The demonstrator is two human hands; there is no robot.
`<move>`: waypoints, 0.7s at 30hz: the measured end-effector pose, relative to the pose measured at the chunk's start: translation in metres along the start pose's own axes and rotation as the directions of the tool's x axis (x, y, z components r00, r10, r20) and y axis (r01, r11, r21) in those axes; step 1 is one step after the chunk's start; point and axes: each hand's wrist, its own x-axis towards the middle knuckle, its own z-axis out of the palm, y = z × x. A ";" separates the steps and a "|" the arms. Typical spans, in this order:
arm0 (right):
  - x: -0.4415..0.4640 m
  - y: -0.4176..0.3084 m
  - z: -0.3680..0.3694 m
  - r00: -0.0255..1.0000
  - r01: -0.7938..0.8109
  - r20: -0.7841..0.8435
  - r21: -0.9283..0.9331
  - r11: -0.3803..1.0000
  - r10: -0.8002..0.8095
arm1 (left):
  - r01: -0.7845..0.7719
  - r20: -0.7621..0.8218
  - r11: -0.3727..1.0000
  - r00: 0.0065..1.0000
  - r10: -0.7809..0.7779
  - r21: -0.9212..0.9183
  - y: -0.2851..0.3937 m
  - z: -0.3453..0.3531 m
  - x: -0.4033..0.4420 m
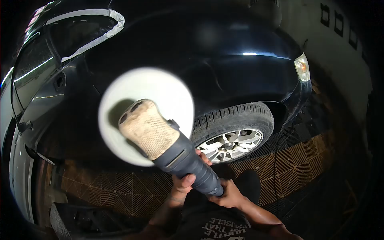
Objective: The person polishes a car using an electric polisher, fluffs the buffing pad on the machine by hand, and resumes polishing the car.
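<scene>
I hold a rotary car polisher (176, 156) with a tan textured head cover and a dark body. Its large round white pad (172, 94) faces the dark car's side panel, and its outer edge looks blurred. Whether the pad touches the paint cannot be made out. My left hand (185, 183) wraps round the middle of the body, with the thumb on the near side and fingertips showing on the far side. Farther back, my right hand (230, 194) is closed round the rear end of the polisher.
The dark car (228, 72) fills the view ahead, with masking tape (90, 13) round a window and a headlight (302, 67) at right. Below its fender is a wheel (230, 146). A dark cable (276, 172) crosses the brown floor tiles (302, 162).
</scene>
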 end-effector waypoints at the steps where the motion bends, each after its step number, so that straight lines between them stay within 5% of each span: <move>1: -0.003 -0.002 -0.001 0.998 -0.061 0.001 0.012 0.998 0.061 | -0.003 0.003 1.000 1.000 0.003 -0.001 -0.001 0.002 -0.001; 3: -0.014 0.006 -0.003 0.997 -0.074 -0.027 0.049 0.996 0.075 | 0.136 -0.050 0.988 0.990 -0.133 0.074 -0.008 0.010 -0.002; 9: -0.048 0.006 -0.016 0.933 -0.225 -0.228 0.232 0.946 0.278 | 0.206 0.130 0.970 0.966 -0.223 0.132 -0.042 0.041 0.018; 12: -0.059 0.012 -0.010 0.916 -0.206 -0.249 0.377 0.903 0.313 | 0.250 0.117 0.949 0.954 -0.275 0.190 -0.055 0.052 0.030; 14: -0.061 0.012 -0.002 0.861 -0.127 -0.409 0.404 0.906 0.303 | 0.304 0.131 0.935 0.935 -0.329 0.181 -0.055 0.055 0.034; 17: -0.057 0.016 -0.006 0.939 -0.131 -0.233 0.441 0.888 0.254 | 0.202 0.145 0.958 0.962 -0.233 0.202 -0.058 0.044 0.025; 21: -0.049 0.007 0.001 0.956 -0.170 -0.199 0.224 0.960 0.215 | 0.196 0.065 0.953 0.974 -0.216 0.233 -0.023 0.043 0.013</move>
